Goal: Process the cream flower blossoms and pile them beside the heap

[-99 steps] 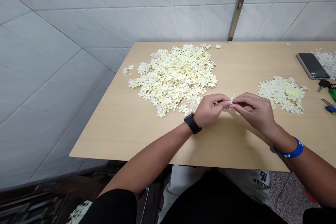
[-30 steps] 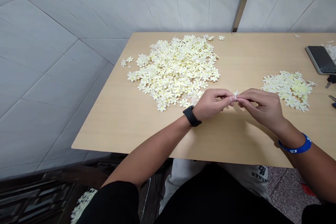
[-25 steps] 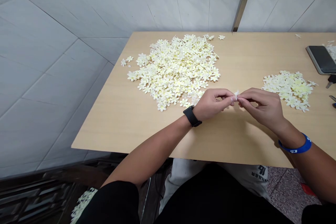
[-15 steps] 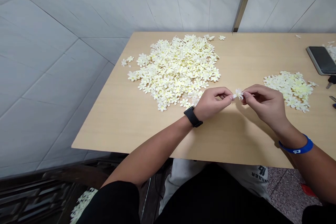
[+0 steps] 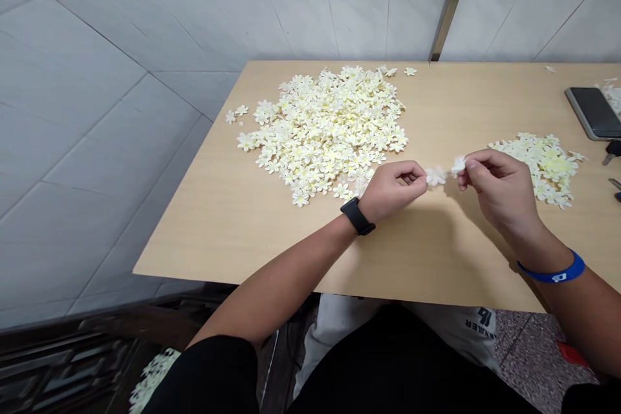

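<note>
My left hand, with a black watch on its wrist, pinches a small white artificial flower at its fingertips. A short gap away, my right hand pinches a second white flower between thumb and forefinger. Both flowers are slightly blurred, and I cannot tell whether anything joins them. Left of my hands lies a large heap of white and pale-yellow flowers. A smaller flower pile sits just behind my right hand, partly hidden by it.
The wooden table meets a tiled wall at the back. A phone lies at the far right, with a key near it. More flowers show below the table at lower left. A metal post stands against the wall.
My right hand has drawn a little to the right, away from the left. One flower cluster between the fingertips now shows as two separate flowers, one at each hand.
</note>
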`<state>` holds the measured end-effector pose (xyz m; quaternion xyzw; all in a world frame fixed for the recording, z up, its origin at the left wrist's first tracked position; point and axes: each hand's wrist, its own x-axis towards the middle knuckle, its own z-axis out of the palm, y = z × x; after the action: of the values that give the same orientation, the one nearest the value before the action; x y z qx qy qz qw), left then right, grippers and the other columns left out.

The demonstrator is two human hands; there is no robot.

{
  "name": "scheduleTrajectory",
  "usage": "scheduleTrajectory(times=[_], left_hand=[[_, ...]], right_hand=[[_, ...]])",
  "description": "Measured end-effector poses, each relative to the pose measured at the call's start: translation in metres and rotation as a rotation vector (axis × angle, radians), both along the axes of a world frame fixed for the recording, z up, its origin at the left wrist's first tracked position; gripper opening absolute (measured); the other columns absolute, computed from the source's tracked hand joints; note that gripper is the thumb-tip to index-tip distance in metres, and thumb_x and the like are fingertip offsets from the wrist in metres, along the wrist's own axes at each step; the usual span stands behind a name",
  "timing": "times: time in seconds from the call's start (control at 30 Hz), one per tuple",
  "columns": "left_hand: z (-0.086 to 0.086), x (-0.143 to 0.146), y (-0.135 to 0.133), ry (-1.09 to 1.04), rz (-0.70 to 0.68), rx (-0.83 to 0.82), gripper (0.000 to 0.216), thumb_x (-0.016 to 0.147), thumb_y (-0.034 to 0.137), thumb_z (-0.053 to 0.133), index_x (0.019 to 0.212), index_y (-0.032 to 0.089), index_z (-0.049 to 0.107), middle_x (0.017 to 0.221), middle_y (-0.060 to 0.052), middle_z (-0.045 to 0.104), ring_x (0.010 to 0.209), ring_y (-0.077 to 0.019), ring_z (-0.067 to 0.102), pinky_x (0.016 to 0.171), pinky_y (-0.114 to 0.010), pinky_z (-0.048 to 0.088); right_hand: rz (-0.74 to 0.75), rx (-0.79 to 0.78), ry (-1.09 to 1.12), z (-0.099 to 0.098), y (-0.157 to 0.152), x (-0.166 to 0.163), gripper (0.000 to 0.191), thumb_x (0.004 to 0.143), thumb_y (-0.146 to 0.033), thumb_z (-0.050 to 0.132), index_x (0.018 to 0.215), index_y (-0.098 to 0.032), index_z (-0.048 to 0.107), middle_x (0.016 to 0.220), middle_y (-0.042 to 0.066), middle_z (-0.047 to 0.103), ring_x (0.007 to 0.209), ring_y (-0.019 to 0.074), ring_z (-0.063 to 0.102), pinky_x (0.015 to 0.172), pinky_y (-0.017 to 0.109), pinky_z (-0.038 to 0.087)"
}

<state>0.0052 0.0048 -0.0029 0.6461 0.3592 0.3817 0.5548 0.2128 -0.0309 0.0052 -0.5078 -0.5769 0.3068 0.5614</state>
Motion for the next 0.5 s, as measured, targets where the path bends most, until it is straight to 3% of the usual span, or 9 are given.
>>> scheduleTrajectory(times=[0.17, 0.3, 0.37, 0.43, 0.5], left_hand=[[0.001, 0.0, 0.001, 0.012, 0.016, 0.024, 0.013, 0.077, 0.026, 0.063, 0.071, 0.015, 0.067, 0.067, -0.001, 0.063, 0.059, -0.0081, 0.048, 0.055, -0.021, 0.037], [0.001, 0.001, 0.002, 0.021, 0.037, 0.028, 0.016, 0.08, 0.028, 0.063, 0.072, 0.014, 0.068, 0.068, -0.002, 0.065, 0.061, -0.0091, 0.05, 0.057, -0.021, 0.04], [0.001, 0.001, 0.002, 0.013, 0.059, 0.031, 0.016, 0.081, 0.027, 0.063, 0.073, 0.015, 0.069, 0.069, -0.002, 0.066, 0.062, -0.0094, 0.052, 0.058, -0.022, 0.041], [0.0, 0.001, 0.002, 0.0, 0.075, 0.031, 0.015, 0.082, 0.026, 0.063, 0.075, 0.015, 0.07, 0.072, -0.002, 0.068, 0.064, -0.0098, 0.054, 0.06, -0.022, 0.042], [-0.001, 0.002, 0.003, -0.009, 0.08, 0.029, 0.016, 0.082, 0.027, 0.064, 0.076, 0.015, 0.071, 0.074, -0.003, 0.07, 0.066, -0.01, 0.056, 0.061, -0.022, 0.044]], right_hand=[[-0.171, 0.024, -0.089, 0.012, 0.003, 0.004, 0.011, 0.086, -0.022, 0.069, 0.075, -0.022, 0.07, 0.063, -0.001, 0.064, 0.056, 0.0144, 0.06, 0.053, 0.028, 0.05], [-0.458, 0.088, -0.532, 0.026, 0.013, 0.052, 0.011, 0.084, -0.018, 0.068, 0.076, -0.024, 0.071, 0.073, 0.004, 0.07, 0.065, 0.02, 0.064, 0.061, 0.034, 0.047], [-0.553, 0.097, -0.741, 0.03, 0.019, 0.086, 0.012, 0.085, -0.019, 0.068, 0.075, -0.025, 0.07, 0.068, 0.005, 0.068, 0.062, 0.0205, 0.062, 0.061, 0.036, 0.042], [-0.516, 0.126, -0.971, 0.031, 0.023, 0.11, 0.014, 0.086, -0.02, 0.07, 0.074, -0.027, 0.067, 0.061, 0.003, 0.061, 0.057, 0.0186, 0.055, 0.058, 0.035, 0.035], [-0.446, 0.19, -1.053, 0.032, 0.022, 0.11, 0.017, 0.082, -0.021, 0.076, 0.071, -0.028, 0.065, 0.057, 0.002, 0.057, 0.053, 0.0178, 0.05, 0.053, 0.034, 0.031]])
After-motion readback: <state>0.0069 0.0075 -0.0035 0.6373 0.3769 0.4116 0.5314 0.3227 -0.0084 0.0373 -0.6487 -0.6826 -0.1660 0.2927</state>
